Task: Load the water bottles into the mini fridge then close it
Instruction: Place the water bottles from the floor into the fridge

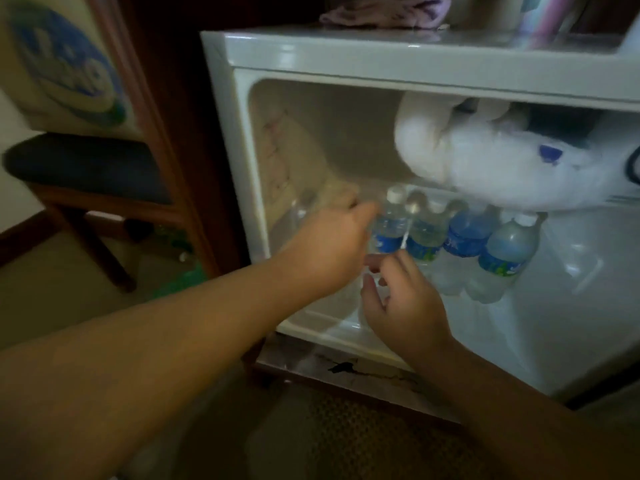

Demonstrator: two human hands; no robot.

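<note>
Dim room; mini fridge open. Four water bottles stand inside. Left hand at 9 o'clock, right hand at 6: grasp indeterminate. Closing outstanding.

There are four water bottles standing in a row, just past the two hands. The first one is right by the left hand and just above the right hand. There is one mini fridge, one white plush toy above the hands, and one chair far to the left.
</note>
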